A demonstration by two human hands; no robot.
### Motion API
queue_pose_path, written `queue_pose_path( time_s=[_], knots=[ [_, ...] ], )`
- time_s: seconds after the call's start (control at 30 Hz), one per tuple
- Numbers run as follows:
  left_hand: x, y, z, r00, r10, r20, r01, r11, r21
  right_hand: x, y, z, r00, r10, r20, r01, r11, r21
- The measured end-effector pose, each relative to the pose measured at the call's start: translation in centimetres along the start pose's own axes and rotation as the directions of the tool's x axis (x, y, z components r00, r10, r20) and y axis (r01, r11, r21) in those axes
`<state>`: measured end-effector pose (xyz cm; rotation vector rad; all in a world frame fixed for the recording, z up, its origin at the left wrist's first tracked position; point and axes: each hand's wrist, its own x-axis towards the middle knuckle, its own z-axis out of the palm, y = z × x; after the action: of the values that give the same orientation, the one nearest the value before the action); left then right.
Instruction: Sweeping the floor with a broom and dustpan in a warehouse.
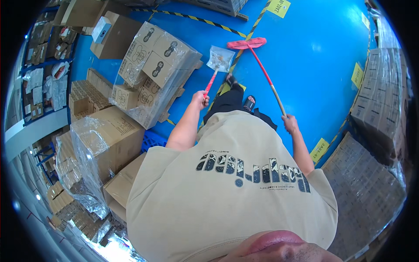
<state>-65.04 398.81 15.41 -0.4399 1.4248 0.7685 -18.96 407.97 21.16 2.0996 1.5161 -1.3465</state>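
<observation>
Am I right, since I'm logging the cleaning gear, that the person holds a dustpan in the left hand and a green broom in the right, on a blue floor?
Not quite: the broom is red, not green, as the head view shows. The rest holds: the left hand grips the dustpan by its handle, the right hand holds the broom's stick, and the floor is blue.

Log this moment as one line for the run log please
left hand: grips dustpan handle | right hand: grips broom handle | broom head on blue floor | wrapped boxes at left
</observation>
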Motion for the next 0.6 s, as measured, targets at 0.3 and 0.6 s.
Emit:
queue_pose_path(
  time_s=[0.3,0.6],
  knots=[
    [6.3,8.6,3.0,0.998,-0.036,-0.043,0.034,0.998,-0.049,2.8,-11.9,-1.8,0.989,-0.002,0.145,-0.015,0.993,0.115],
    [10.8,16.8,4.5,0.999,-0.036,-0.035,0.032,0.994,-0.107,7.0,-31.3,-7.1,0.96,0.042,0.278,-0.012,0.994,-0.11]
  ],
)
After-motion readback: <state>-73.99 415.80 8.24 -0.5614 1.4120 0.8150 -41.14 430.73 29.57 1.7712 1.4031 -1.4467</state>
